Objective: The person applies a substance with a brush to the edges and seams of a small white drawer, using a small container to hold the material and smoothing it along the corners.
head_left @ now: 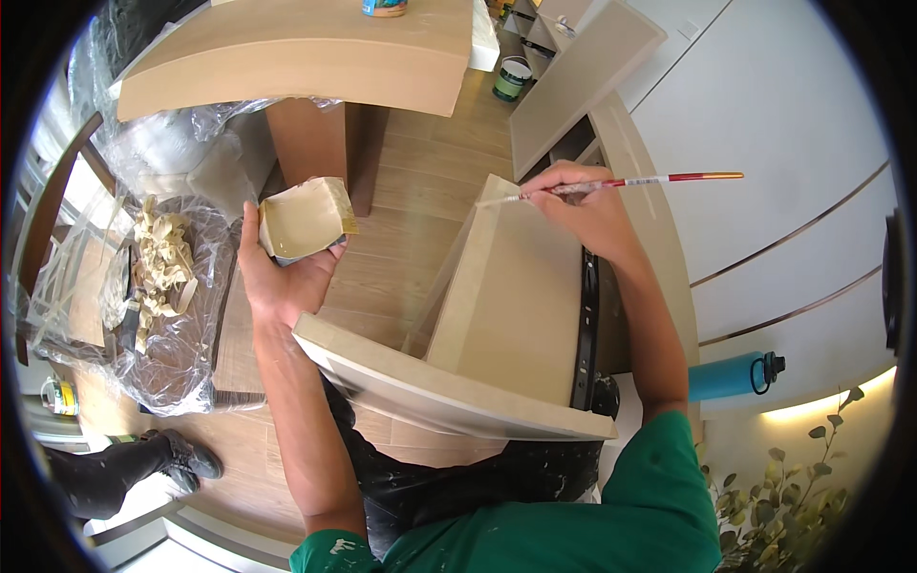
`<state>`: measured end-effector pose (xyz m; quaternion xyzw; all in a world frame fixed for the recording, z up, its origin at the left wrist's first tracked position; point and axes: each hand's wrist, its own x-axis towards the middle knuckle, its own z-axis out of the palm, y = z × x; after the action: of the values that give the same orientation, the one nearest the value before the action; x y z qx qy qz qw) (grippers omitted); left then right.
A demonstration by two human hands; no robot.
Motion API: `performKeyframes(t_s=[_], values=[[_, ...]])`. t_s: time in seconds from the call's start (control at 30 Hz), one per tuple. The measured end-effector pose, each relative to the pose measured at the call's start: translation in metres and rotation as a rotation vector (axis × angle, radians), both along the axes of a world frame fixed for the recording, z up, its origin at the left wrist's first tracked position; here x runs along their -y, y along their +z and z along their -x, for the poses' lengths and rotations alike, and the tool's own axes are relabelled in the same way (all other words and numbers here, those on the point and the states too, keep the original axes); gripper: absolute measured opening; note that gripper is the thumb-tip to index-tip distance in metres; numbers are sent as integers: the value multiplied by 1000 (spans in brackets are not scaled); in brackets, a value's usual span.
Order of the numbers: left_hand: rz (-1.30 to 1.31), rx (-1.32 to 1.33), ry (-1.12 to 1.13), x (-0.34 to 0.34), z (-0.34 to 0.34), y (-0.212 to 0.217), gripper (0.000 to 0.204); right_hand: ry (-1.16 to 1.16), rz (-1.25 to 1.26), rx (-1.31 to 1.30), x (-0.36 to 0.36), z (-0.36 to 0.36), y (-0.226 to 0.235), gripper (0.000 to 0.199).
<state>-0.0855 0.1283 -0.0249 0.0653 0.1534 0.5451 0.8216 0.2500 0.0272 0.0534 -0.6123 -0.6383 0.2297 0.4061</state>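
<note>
Gripping a slim red-and-white paintbrush [683,178], the right hand [576,202] holds its bristles at the far left corner of the beige open drawer [511,310]; left of that corner, the left hand [289,286] cups a square cut-down carton [334,199] containing beige paint [304,222].

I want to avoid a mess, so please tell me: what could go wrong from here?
The open carton of pale paint in the left hand is over the floor, so a tilt could spill it. The brush in the right hand might drip on the drawer below. Paint might reach the uncovered black rail too.
</note>
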Motion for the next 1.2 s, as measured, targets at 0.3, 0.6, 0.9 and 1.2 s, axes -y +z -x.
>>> performKeyframes(t_s=[0.3, 0.6, 0.9, 1.2], values=[[-16, -19, -26, 1, 1, 3, 59, -53, 125, 32, -1, -1, 9, 10], [-72, 53, -68, -2, 5, -5, 52, -80, -6, -8, -15, -14, -5, 11], [2, -9, -17, 1, 0, 4, 59, -115, -78, 1, -29, -28, -16, 11], [-123, 116, -96, -6, 8, -16, 51, -103, -48, -3, -11, -9, -10, 11]])
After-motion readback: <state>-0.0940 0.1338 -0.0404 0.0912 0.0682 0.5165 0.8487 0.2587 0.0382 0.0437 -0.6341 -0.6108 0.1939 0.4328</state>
